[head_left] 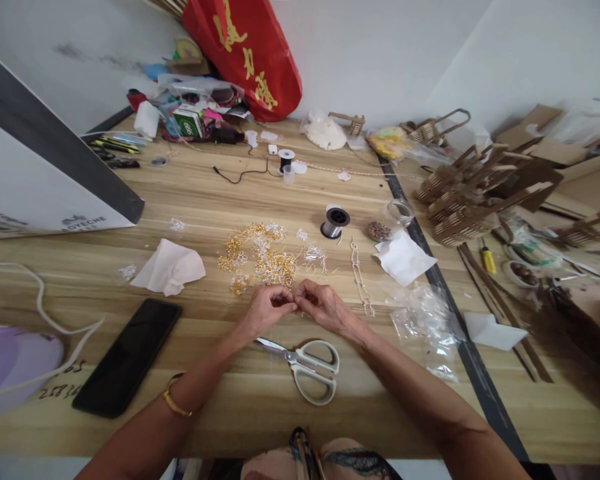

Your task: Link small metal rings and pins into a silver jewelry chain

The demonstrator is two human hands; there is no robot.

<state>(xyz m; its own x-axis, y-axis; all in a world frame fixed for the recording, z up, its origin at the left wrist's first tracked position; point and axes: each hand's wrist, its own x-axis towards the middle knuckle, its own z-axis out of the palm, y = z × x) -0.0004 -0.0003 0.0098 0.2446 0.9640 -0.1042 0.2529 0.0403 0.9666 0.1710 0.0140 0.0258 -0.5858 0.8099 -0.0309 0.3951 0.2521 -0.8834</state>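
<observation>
Phone (pixel 127 358) lies left, apparently out of the way | small gold-and-clear pieces (pixel 275 268) heaped just beyond left hand (pixel 269 311), likely for easy reach | left and right hand (pixel 325 307) pinch, fingertips together, anything between too small to tell | thin strand (pixel 361 283) stretched lengthwise, presumably against tangling

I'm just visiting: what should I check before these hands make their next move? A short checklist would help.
1. Left hand and right hand close together: ok.
2. Something held between the fingertips: cannot tell, too small.
3. Gold and clear beads contained: not ok, lying loose just beyond the hands.
4. Scissors put down: ok, lying on the near side of the hands.
5. Wire spool upright: ok.
6. Phone apart from both hands: ok.
</observation>
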